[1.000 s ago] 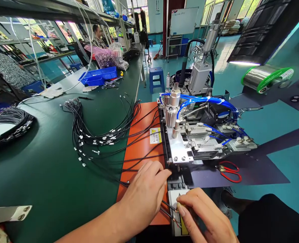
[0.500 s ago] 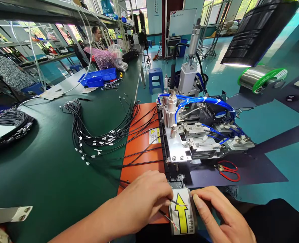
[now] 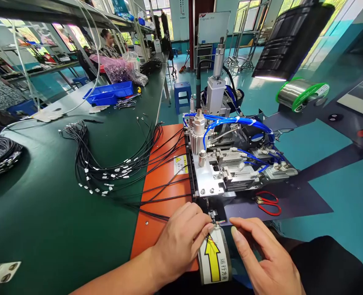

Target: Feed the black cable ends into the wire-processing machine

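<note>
My left hand [image 3: 187,235] pinches a thin black cable between thumb and fingertips at the front of a metal machine [image 3: 206,174]. Fine coloured wire ends [image 3: 220,221] stick out to the right of the fingertips. Below them, a curved guard with a yellow arrow label [image 3: 213,262] projects towards me, and more thin wire ends lie over the arrow's tip. To the right of this guard hovers my right hand [image 3: 267,256], thumb and index finger apart, with nothing visible between them. Other black cables [image 3: 165,196] run across the orange plate [image 3: 152,235] into the machine's left side.
A bundle of black cables with white connectors [image 3: 82,151] lies on the green bench [image 3: 61,229]. Red-handled cutters [image 3: 269,203] rest right of the machine. Behind stand a solder spool [image 3: 301,93], a black lamp [image 3: 287,41] and blue trays [image 3: 110,93]. A person [image 3: 108,43] sits farther back.
My left hand has brought the cable's wire ends forward, from over the arrow label to the machine's front edge. My right fingers have come off the guard's side and spread apart.
</note>
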Demonstrator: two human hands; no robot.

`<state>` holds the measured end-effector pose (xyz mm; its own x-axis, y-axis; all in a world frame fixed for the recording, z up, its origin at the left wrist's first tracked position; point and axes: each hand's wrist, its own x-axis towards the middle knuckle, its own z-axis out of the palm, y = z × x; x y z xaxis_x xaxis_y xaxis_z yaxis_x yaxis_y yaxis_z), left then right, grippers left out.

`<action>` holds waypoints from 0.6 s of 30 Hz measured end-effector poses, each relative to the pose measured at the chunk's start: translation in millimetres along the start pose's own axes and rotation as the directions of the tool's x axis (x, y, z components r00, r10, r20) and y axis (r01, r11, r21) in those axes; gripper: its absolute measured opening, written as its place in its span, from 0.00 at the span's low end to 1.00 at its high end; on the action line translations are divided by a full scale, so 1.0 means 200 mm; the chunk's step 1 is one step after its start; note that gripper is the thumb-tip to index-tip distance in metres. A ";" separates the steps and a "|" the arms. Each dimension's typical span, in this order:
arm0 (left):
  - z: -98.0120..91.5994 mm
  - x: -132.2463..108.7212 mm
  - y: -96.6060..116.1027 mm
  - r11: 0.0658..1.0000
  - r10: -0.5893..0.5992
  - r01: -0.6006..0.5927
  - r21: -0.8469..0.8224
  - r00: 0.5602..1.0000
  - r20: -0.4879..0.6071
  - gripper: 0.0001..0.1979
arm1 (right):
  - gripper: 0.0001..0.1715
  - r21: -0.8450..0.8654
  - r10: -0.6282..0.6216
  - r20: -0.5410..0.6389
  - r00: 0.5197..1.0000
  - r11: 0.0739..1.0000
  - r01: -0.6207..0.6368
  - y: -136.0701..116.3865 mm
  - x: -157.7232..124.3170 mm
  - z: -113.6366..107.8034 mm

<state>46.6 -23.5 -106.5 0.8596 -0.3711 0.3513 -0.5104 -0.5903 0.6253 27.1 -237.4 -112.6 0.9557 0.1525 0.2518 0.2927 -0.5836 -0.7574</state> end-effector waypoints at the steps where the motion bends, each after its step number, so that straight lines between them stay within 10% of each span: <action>1: 0.00 0.00 0.00 1.000 0.002 -0.002 0.005 1.000 -0.002 0.09 | 0.09 0.006 -0.001 0.003 1.000 1.000 0.001 0.00 0.00 0.01; 18: 0.02 -0.01 0.00 0.999 -0.039 0.039 0.016 0.999 0.005 0.12 | 0.13 0.061 -0.069 0.037 0.997 0.996 0.067 -0.02 0.02 0.05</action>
<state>44.3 -24.9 -110.0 0.8788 -0.3510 0.3233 -0.4768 -0.6160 0.6270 29.5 -225.9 -115.4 0.9337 0.2221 0.2809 0.3573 -0.5226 -0.7741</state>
